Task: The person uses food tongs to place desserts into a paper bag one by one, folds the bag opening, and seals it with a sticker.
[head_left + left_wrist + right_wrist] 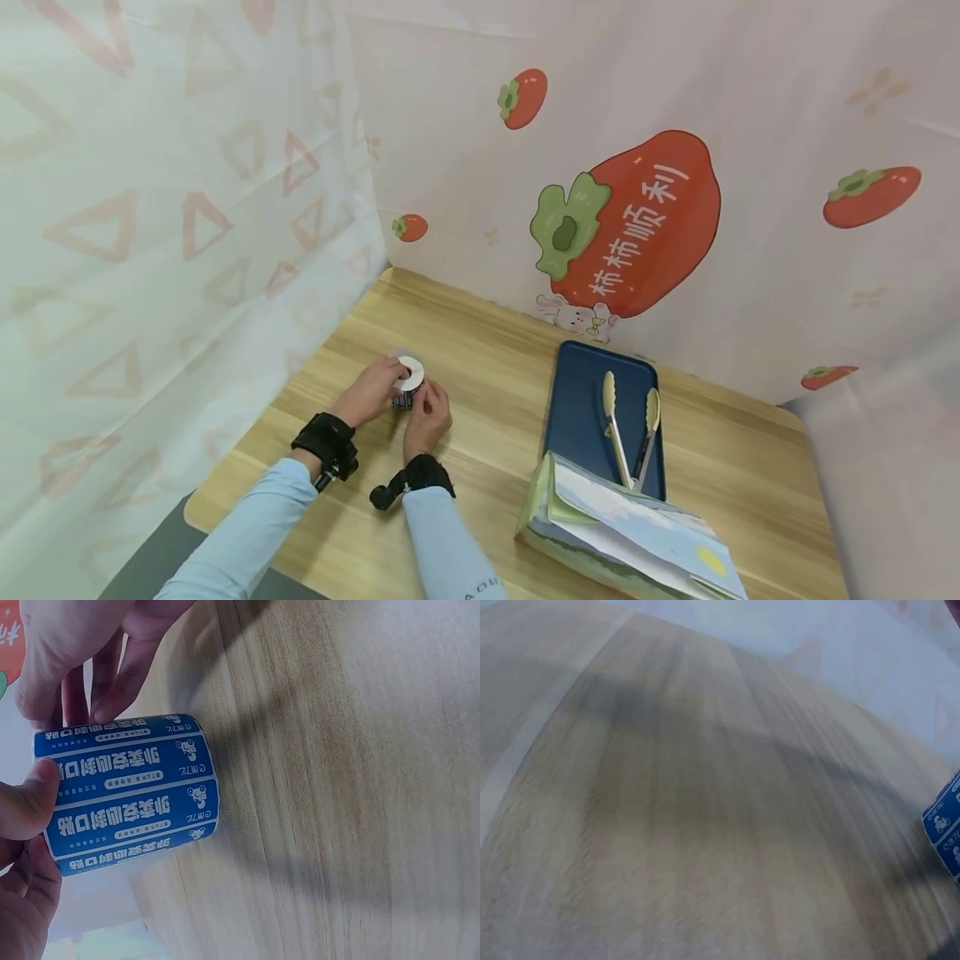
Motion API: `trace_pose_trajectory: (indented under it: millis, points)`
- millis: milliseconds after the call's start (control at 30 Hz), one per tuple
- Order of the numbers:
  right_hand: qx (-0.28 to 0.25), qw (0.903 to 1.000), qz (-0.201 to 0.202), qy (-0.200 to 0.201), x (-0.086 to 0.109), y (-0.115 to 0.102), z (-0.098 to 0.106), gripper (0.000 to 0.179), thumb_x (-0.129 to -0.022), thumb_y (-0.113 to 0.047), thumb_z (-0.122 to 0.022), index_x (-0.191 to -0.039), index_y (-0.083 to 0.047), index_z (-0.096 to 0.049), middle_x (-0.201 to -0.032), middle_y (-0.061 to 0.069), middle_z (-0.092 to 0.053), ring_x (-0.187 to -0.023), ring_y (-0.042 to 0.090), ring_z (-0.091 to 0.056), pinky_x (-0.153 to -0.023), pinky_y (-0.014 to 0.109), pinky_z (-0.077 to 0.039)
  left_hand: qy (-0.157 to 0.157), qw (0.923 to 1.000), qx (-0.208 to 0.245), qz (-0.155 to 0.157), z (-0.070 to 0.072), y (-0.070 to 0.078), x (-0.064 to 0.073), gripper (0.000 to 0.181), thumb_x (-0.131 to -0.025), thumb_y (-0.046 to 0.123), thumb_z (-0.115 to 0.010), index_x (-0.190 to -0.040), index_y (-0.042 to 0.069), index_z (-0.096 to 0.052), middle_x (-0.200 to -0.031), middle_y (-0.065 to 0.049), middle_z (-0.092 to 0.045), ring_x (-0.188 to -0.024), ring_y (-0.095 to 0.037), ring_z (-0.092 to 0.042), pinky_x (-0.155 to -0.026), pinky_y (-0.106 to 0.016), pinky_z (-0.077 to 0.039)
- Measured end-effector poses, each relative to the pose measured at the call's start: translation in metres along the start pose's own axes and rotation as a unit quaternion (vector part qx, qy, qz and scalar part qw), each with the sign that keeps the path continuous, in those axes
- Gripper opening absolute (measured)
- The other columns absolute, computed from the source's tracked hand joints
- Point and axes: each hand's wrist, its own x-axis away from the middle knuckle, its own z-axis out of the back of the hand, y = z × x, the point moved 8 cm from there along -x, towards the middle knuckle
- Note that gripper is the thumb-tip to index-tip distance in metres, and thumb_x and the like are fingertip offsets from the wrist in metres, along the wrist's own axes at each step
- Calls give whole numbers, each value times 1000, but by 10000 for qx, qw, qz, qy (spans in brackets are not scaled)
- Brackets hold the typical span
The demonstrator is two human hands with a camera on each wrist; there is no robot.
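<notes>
A roll of blue stickers (402, 401) with white print is held between both hands at the table's left part. Its round white end faces up in the head view. My left hand (371, 390) grips the roll from the left, fingers at its top end. From the near right side, my right hand (428, 421) pinches the roll's upper edge. In the left wrist view, the right thumb lies against the printed face of the roll (135, 787). Only a corner of the roll (946, 825) shows in the right wrist view. Whether its bottom touches the table I cannot tell.
On the wooden table (480, 417), a dark blue tray (573, 417) carries two pairs of tongs (617, 425) to the right. In front of it, overlapping its near edge, lies a box-like item with a painted landscape cover (637, 521). Printed cloth walls border the left and back.
</notes>
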Motion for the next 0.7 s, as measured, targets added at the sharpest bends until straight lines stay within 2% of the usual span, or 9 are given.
trace_pose_trajectory:
  millis: [167, 333, 500, 700]
  points:
    - [-213, 9996, -42, -157, 3, 3, -2, 24, -92, 5, -62, -115, 13, -67, -111, 26, -68, -101, 38, -68, -83, 15, -54, -12, 10000, 2, 0, -2, -1, 1, 23, -79, -6, -76, -100, -3, -67, -99, -15, -68, -99, -32, -61, -89, -43, -52]
    - [-19, 9996, 170, 220, 3, 18, -7, 22, -91, 6, -64, -111, 11, -70, -106, 25, -68, -95, 38, -69, -79, 23, -57, 58, 10000, -28, -75, 1, 3, 1, 24, -79, -5, -77, -101, -3, -68, -99, -14, -68, -98, -31, -61, -88, -42, -52]
    - [277, 9979, 272, 516, 5, 27, -9, 19, -90, 2, -67, -108, 5, -74, -102, 17, -70, -91, 29, -71, -75, 20, -57, -20, 9998, -191, -69, 0, 3, 2, 23, -80, -3, -77, -101, -3, -68, -100, -14, -68, -98, -31, -61, -88, -42, -52]
    - [613, 9918, 839, 740, 3, 23, -6, 16, -89, 0, -68, -101, -1, -78, -94, 12, -74, -84, 22, -73, -65, 23, -57, 47, 9997, -234, -87, 0, 3, 2, 24, -79, -3, -77, -101, -3, -67, -99, -15, -68, -96, -30, -60, -86, -41, -53]
